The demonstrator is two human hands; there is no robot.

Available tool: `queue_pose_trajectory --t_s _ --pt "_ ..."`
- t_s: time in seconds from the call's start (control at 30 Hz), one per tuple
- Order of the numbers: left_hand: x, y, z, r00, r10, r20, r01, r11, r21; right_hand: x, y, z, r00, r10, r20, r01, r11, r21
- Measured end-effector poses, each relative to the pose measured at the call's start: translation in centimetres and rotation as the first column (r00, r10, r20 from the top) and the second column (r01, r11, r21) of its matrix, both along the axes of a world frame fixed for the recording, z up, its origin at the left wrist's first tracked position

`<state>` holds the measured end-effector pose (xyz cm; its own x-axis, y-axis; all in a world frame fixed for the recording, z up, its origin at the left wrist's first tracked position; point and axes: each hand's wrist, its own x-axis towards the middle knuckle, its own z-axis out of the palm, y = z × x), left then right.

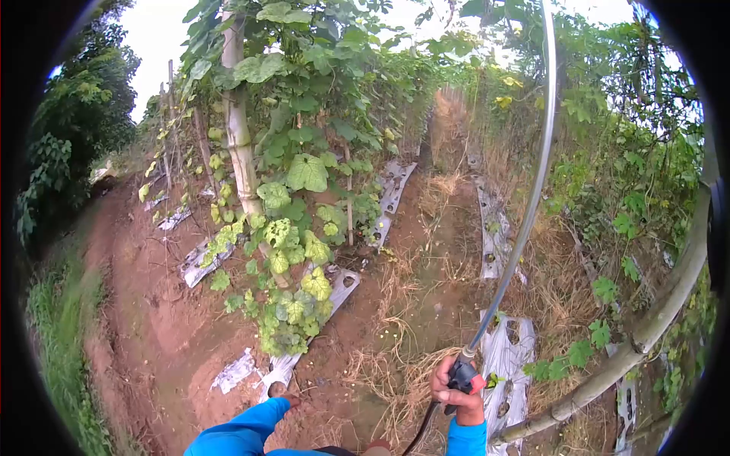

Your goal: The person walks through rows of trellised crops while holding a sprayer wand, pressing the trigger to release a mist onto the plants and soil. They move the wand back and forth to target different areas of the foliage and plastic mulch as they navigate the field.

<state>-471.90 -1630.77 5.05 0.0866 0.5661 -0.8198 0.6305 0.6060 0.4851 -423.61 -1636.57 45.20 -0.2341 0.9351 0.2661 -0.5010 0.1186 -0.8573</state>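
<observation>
My right hand (pixel 460 389), at the bottom right of centre, is wrapped round the black and red handle of a sprayer wand (pixel 525 228). The long metal tube rises from the handle and runs past the top edge, so its tip is out of view. A dark hose (pixel 423 429) hangs down from the handle. My left hand (pixel 292 399) barely shows past a blue sleeve, low and left of centre, near a strip of silver plastic mulch (pixel 283 371). Its fingers cannot be made out. Beyond it, yellowing leaves (pixel 293 308) hang on a climbing vine.
A bamboo post (pixel 239 152) carries the vine at left. A curved bamboo pole (pixel 646 334) crosses the right side. Between the planted rows runs a dirt path (pixel 433 262) with dry straw (pixel 399 365). Grass (pixel 61 334) grows at the far left.
</observation>
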Motion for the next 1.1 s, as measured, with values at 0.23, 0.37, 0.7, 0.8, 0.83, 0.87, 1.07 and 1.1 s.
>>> queue_pose_trajectory --t_s 0.23,0.37,0.7,0.8,0.83,0.87,1.07,1.1 --pt "-3.6 -6.7 -0.9 0.996 0.090 -0.003 -0.090 0.996 -0.022 -2.0 0.8 16.3 0.998 0.033 -0.044 -0.024 0.980 0.198" --pt "-2.8 -11.6 -1.4 0.992 0.091 0.085 -0.082 0.991 -0.102 -3.4 0.9 23.1 0.939 0.344 -0.018 -0.329 0.910 0.254" --pt "-1.1 -22.5 -2.0 0.984 0.068 0.163 -0.066 0.998 -0.023 -7.4 -6.3 20.9 0.693 0.715 -0.089 -0.709 0.699 0.092" --pt "-1.4 -26.3 -2.4 0.985 0.116 0.129 -0.117 0.993 -0.004 -8.1 -9.7 17.3 0.773 0.632 -0.064 -0.634 0.773 -0.027" --pt "-1.6 -27.5 -2.7 0.985 0.137 0.107 -0.132 0.990 -0.052 -8.3 -11.3 16.0 0.844 0.536 0.001 -0.536 0.843 -0.053" --pt "-2.0 -28.5 -2.8 0.984 0.156 0.084 -0.147 0.984 -0.097 -8.3 -13.1 14.8 0.882 0.469 0.051 -0.463 0.880 -0.104" --pt "-3.1 -36.6 -2.1 0.953 0.279 0.115 -0.263 0.955 -0.136 -8.5 -21.3 9.0 0.854 0.008 0.520 -0.035 0.999 0.041" --pt "-3.5 -37.7 -2.3 0.949 0.293 0.117 -0.274 0.950 -0.152 -8.7 -21.5 8.4 0.873 0.089 0.479 -0.117 0.993 0.028"
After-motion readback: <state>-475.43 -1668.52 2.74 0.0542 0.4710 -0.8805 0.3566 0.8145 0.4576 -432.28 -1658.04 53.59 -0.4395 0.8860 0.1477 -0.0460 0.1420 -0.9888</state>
